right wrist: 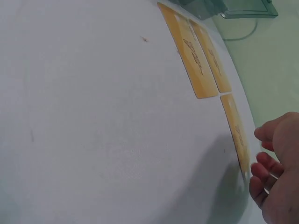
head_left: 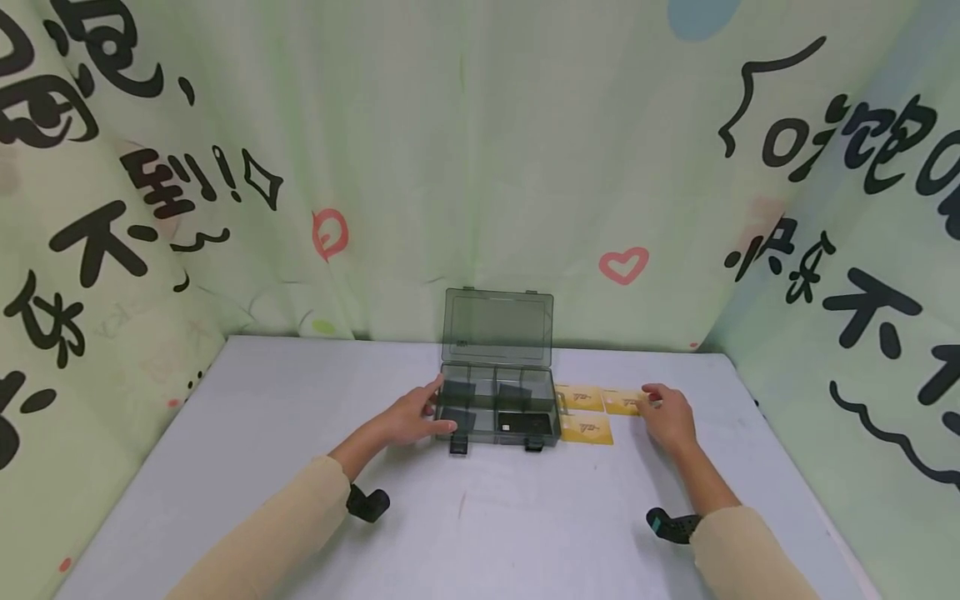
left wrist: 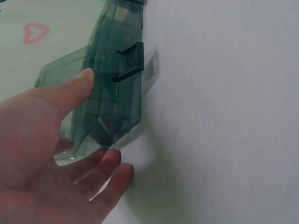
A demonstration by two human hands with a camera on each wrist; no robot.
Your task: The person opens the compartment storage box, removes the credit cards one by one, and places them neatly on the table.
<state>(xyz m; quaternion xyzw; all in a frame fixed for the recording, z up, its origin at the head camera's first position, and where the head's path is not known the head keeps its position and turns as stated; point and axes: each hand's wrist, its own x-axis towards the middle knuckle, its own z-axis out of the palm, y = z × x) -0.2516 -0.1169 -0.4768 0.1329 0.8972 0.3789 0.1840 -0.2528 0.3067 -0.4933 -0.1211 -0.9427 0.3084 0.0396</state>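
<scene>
At the middle of the pale grey worktop [head_left: 262, 433] stands a smoky grey see-through plastic compartment box [head_left: 498, 412], its hinged lid [head_left: 498, 327] raised upright at the back and two black latches hanging at its front edge. The left hand [head_left: 412, 417] lies against the box's left end: the thumb rests on the near corner and the fingers [left wrist: 110, 161] stretch along the side wall, straight rather than curled, touching the plastic without closing round it. Inside the box, dark flat pieces lie in several compartments.

Just right of the box three yellow-orange rectangular cards [head_left: 586, 428] lie flat on the worktop, two side by side in the back row and one nearer the front, close together. The right hand [head_left: 667, 417] rests at the right end of the back row, its loosely bent fingertips [right wrist: 261, 170] at the edge of the outermost card [head_left: 622, 402]; whether they pinch it or merely touch it cannot be told.

Behind the worktop hangs a light green curtain [head_left: 480, 167] printed with black characters and pink hearts.
</scene>
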